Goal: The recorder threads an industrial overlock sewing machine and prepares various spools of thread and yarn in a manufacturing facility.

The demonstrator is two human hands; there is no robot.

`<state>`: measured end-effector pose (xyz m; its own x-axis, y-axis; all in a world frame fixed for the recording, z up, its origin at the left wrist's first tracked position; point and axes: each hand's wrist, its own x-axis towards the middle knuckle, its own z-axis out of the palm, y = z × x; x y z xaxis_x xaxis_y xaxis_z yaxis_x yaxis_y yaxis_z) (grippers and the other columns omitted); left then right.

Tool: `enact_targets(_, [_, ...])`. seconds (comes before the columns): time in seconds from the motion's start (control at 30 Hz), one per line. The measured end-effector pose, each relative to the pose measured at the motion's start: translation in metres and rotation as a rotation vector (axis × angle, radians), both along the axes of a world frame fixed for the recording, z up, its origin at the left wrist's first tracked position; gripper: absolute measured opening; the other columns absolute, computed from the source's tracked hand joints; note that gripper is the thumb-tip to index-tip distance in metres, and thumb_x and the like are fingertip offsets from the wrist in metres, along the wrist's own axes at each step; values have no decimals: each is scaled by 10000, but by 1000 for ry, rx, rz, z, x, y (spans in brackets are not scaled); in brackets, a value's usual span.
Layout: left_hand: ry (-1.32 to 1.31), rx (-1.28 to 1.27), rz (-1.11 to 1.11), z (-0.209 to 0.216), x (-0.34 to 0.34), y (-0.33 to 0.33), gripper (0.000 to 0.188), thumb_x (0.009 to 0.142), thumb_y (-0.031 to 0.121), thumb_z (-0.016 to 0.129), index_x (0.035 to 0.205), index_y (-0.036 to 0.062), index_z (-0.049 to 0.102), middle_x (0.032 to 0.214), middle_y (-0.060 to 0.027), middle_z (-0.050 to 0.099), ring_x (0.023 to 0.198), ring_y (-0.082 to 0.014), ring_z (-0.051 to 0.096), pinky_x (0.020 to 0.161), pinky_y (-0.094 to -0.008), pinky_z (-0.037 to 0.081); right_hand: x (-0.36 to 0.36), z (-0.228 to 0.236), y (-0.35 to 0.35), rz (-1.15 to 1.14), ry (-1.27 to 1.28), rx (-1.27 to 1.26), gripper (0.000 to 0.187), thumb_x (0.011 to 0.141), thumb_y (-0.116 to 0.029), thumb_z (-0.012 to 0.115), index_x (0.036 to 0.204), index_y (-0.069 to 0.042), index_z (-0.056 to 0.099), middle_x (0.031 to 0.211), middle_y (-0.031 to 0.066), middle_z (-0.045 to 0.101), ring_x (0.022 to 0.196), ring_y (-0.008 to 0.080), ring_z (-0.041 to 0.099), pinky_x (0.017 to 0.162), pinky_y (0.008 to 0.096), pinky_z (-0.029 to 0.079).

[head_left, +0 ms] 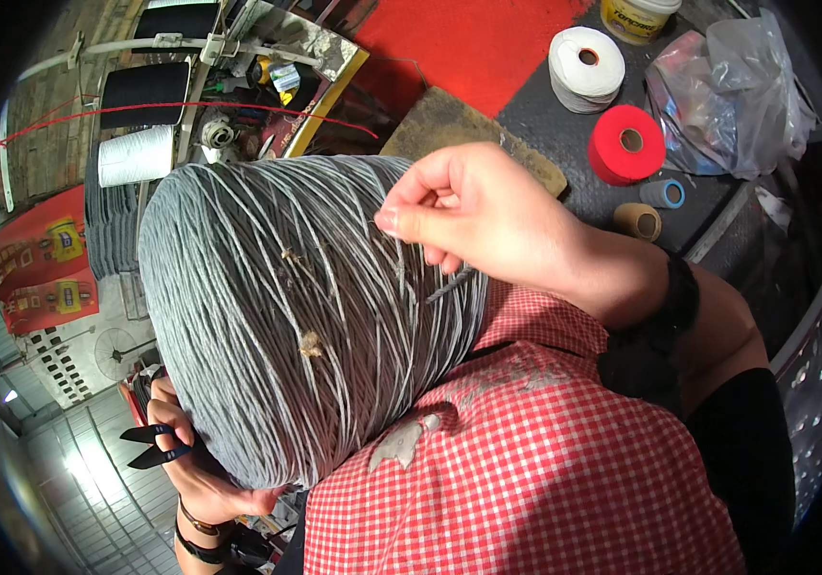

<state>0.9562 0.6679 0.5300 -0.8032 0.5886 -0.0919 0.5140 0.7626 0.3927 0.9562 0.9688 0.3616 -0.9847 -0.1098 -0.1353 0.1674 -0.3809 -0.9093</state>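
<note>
A large cone of grey yarn (305,307) fills the middle of the view, pressed against my red-and-white checked shirt (516,460). Bits of tan fluff stick to its strands. My right hand (473,216) rests on the cone's upper right side, thumb and forefinger pinched on a grey strand. My left hand (195,450) supports the cone from underneath at the lower left and also holds small black thread snips (152,446), their blades pointing left.
On the dark floor at the upper right lie a white yarn spool (585,67), a red spool (627,144), a small blue-rimmed tube (663,194), a bare cardboard cone (638,221) and a clear plastic bag (732,91). A machine with white and black spools (138,153) stands at the upper left.
</note>
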Motion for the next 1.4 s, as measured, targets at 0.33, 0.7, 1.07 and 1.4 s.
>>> enact_targets(0.33, [-11,-27,52,0,3,12,757,357,348,757,870,107,256,901,-57,283,904,-211,327,851,-371,277,-24,-4,8,115,-188,-175,168,838,-172,552,808,-8,576,726,27,578,542,59,519,460,194,422])
enact_targets(0.7, [16,-23,61,-6,-3,5,772,344,368,735,895,115,257,874,-46,252,861,-205,303,845,-350,255,12,-32,0,125,315,324,148,680,-103,700,727,-27,582,689,36,582,612,123,564,572,257,463])
enact_targets(1.07, [2,-52,126,-9,0,-4,795,315,348,733,894,103,245,895,-52,254,869,-198,308,855,-309,233,26,-50,-8,110,266,77,111,782,9,611,755,-35,513,762,-15,456,627,24,419,520,180,346])
enact_targets(1.4, [21,-59,109,-7,1,-18,784,325,377,726,890,107,256,893,-48,252,875,-198,305,847,-332,243,27,-51,-13,128,189,-117,141,744,-11,653,709,-34,519,697,-30,494,627,23,450,531,180,382])
